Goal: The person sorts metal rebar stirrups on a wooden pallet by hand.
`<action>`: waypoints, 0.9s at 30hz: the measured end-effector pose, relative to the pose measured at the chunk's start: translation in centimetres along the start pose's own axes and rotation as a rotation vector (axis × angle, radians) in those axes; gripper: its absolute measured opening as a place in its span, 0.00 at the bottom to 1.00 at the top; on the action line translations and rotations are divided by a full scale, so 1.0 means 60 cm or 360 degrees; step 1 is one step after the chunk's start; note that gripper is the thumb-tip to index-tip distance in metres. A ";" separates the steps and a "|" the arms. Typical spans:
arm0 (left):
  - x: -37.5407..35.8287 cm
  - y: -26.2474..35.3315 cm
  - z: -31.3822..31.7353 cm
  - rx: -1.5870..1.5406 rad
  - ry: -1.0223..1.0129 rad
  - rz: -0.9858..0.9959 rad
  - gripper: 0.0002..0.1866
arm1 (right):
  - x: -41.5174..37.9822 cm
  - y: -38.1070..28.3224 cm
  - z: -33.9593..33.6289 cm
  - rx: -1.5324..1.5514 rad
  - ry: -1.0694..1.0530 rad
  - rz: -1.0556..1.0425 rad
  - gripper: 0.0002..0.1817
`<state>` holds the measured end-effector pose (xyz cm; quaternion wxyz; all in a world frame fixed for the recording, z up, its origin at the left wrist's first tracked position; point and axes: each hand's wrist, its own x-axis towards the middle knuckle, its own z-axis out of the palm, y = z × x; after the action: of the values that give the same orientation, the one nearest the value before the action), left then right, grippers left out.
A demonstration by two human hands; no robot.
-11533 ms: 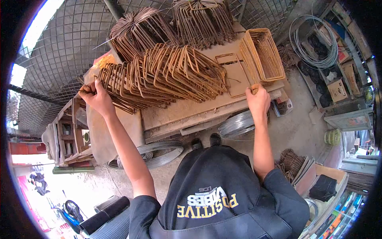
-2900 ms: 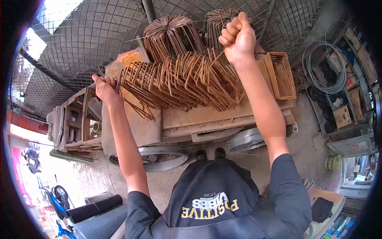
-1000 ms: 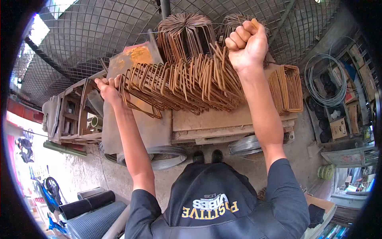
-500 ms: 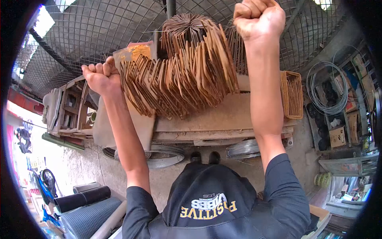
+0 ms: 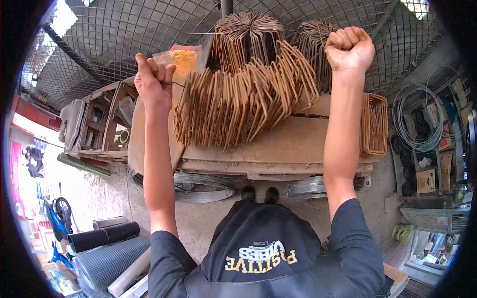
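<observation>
A long row of rusty bent steel stirrups (image 5: 243, 99) hangs in an arc between my two hands, above the worktable (image 5: 258, 136). At its left end, my left hand (image 5: 155, 84) is closed, and a short piece of thin wire (image 5: 178, 83) runs from it toward the stirrups. My right hand (image 5: 350, 47) is a raised fist beyond the row's right end; whatever it grips does not show. Behind the row stand a round bundle of stirrups (image 5: 248, 27) and a greyer bundle (image 5: 318, 37), the latter beside my right hand.
A rectangular stack of stirrups (image 5: 375, 124) lies at the table's right end. Wire coils (image 5: 203, 188) sit under the table. Wire mesh (image 5: 124, 35) stands behind. A wooden shelf (image 5: 102, 121) is at left, mesh rolls (image 5: 114, 260) at lower left, a hanging wire coil (image 5: 417, 116) at right.
My left hand has risen and my right hand has come down, so they are closer to level. The stirrup row has swung and shifted right in view, and its left end hangs straighter.
</observation>
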<state>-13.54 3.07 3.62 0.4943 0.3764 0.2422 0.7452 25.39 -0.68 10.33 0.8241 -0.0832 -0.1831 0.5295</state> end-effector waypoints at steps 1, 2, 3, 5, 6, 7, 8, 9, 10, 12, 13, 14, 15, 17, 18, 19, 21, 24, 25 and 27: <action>0.001 -0.011 -0.009 0.0015 -0.0085 -0.0041 0.29 | 0.001 -0.009 -0.010 -0.0029 0.0022 -0.0022 0.21; 0.002 -0.017 -0.010 0.0031 -0.0172 -0.0082 0.28 | -0.001 -0.016 -0.014 -0.0056 0.0045 -0.0047 0.21; -0.004 -0.027 -0.007 0.0038 -0.0173 -0.0102 0.28 | -0.004 -0.022 -0.018 -0.0054 0.0046 -0.0053 0.21; -0.012 -0.044 -0.009 0.0043 -0.0238 -0.0140 0.28 | -0.010 -0.034 -0.029 -0.0118 0.0129 -0.0146 0.22; -0.016 -0.054 -0.013 0.0047 -0.0294 -0.0175 0.28 | -0.010 -0.042 -0.036 -0.0119 0.0136 -0.0148 0.22; -0.015 -0.061 -0.021 0.0066 -0.0336 -0.0176 0.28 | -0.010 -0.050 -0.044 -0.0082 0.0121 -0.0138 0.22; -0.015 -0.066 -0.021 0.0069 -0.0334 -0.0184 0.28 | -0.012 -0.058 -0.051 -0.0044 0.0109 -0.0126 0.22; -0.015 -0.070 -0.022 0.0067 -0.0330 -0.0161 0.28 | -0.013 -0.066 -0.058 -0.0008 0.0045 -0.0073 0.21; -0.017 -0.073 -0.024 0.0066 -0.0323 -0.0138 0.28 | -0.014 -0.070 -0.065 -0.0007 0.0056 -0.0068 0.21; -0.030 -0.069 -0.009 0.0062 -0.0268 -0.0151 0.28 | -0.019 -0.073 -0.072 0.0010 -0.0025 -0.0018 0.21; -0.035 -0.066 0.000 0.0050 -0.0219 -0.0156 0.27 | -0.021 -0.074 -0.074 0.0012 -0.0018 -0.0015 0.21; -0.038 -0.064 0.005 0.0055 -0.0215 -0.0160 0.27 | -0.022 -0.075 -0.074 0.0007 -0.0018 -0.0013 0.21; -0.040 -0.063 0.009 0.0031 -0.0207 -0.0187 0.27 | -0.023 -0.076 -0.074 0.0002 -0.0016 -0.0008 0.21; -0.040 -0.056 0.014 0.0017 -0.0184 -0.0213 0.26 | -0.024 -0.074 -0.069 0.0001 -0.0010 0.0014 0.21; -0.036 -0.051 0.018 -0.0056 -0.0196 -0.0323 0.26 | -0.023 -0.073 -0.063 -0.0023 0.0030 -0.0012 0.20; -0.032 -0.046 0.020 -0.0130 -0.0208 -0.0430 0.27 | -0.021 -0.069 -0.061 -0.0045 0.0069 -0.0037 0.20; -0.025 -0.041 0.022 -0.0086 -0.0197 -0.0491 0.27 | -0.004 -0.078 -0.073 0.0019 0.0041 -0.0003 0.19; -0.031 -0.028 0.057 0.0007 -0.0083 -0.0572 0.28 | 0.011 -0.094 -0.082 0.0137 0.0023 0.0060 0.18; -0.032 -0.024 0.065 0.0042 -0.0118 -0.0581 0.28 | 0.014 -0.099 -0.083 0.0214 0.0003 0.0091 0.18; -0.032 -0.019 0.085 0.0088 -0.0125 -0.0559 0.29 | 0.009 -0.100 -0.074 0.0312 -0.0019 0.0143 0.18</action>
<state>-8.40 1.70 5.23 0.6153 0.3705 0.3052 0.6253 32.36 -2.49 8.36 0.8027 -0.0072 -0.1314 0.5817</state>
